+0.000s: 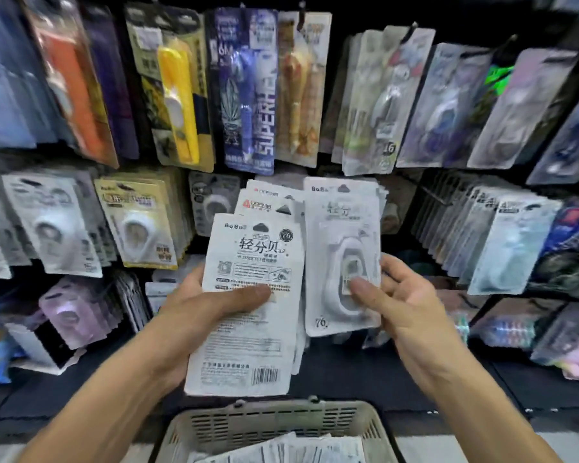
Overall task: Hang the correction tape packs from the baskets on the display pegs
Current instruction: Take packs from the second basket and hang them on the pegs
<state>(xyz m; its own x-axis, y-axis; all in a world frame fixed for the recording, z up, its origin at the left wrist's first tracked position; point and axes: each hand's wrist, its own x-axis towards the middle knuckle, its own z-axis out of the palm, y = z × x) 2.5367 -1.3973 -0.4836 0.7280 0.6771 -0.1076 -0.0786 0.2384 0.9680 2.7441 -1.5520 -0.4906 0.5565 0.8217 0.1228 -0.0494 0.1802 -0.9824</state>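
Observation:
My left hand [211, 302] grips a stack of white correction tape packs [248, 315], backs toward me, thumb across the top card's printed text. My right hand [401, 302] holds a single pack [343, 248] face-up by its lower right edge, thumb pressed on the white tape dispenser in the blister. That pack sits just right of the stack, in front of the middle row of the display. Below, a grey plastic basket [281, 419] holds several more packs [281, 451].
Display pegs carry rows of hanging packs: a yellow-carded pack [141, 225] at middle left, a long row of white packs [502, 235] at the right, colourful packs [248, 91] above. A bare black peg [432, 192] juts out right of the held pack. A dark shelf ledge [348, 372] runs below.

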